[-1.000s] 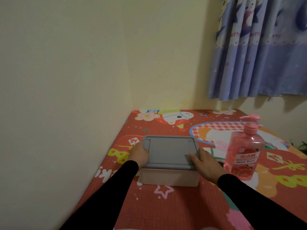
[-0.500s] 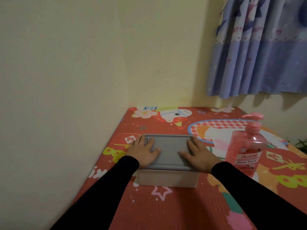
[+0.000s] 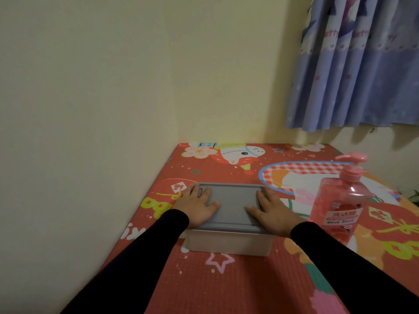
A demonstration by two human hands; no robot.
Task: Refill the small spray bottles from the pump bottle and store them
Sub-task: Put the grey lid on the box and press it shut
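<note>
A pale storage box (image 3: 229, 244) with a grey lid (image 3: 232, 206) stands on the table, near the left wall. My left hand (image 3: 197, 206) lies flat on the lid's left end, fingers spread. My right hand (image 3: 273, 211) lies flat on the lid's right end, fingers spread. Neither hand holds anything. A pink pump bottle (image 3: 340, 205) full of pink liquid stands upright just right of the box. No small spray bottles are in view; the box's inside is hidden by the lid.
The table carries a red cartoon-print cloth (image 3: 226, 275) and fits into the corner of two cream walls. A blue patterned curtain (image 3: 362, 69) hangs at the upper right. A bit of green plant (image 3: 415, 196) shows at the right edge.
Both hands moved from gripping the lid's ends to lying flat on top of the lid. The lid now sits flat on the box. The pump bottle has not moved.
</note>
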